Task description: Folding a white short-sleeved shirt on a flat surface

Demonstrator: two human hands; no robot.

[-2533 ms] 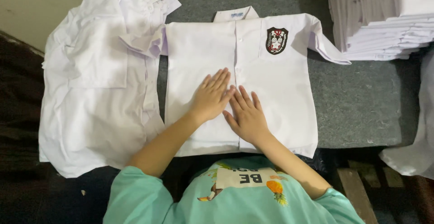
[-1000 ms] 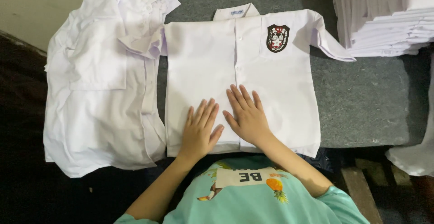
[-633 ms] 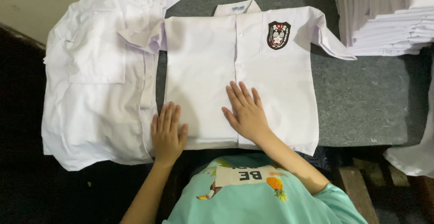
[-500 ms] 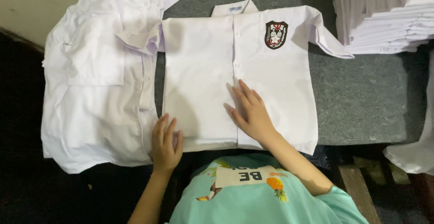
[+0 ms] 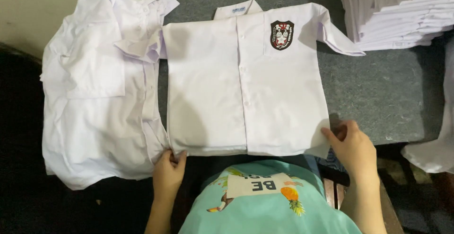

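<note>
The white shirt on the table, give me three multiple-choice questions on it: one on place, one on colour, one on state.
1. Where do the hands grip the shirt?
A. collar
B. bottom corners
C. sleeves

2. What colour is the table cover?
A. grey
B. red
C. yellow

3. How does the shirt lie?
A. crumpled
B. hanging
C. flat, buttoned

Answers:
1. B: left hand and right hand each hold a hem corner.
2. A: bare cover beside the shirt is grey.
3. C: front lies smooth, buttons closed.

A heap of loose white shirts [image 5: 99, 87] lay left of the grey table [image 5: 378, 97]; folded shirts [image 5: 397, 12] were stacked on its far right corner
</note>
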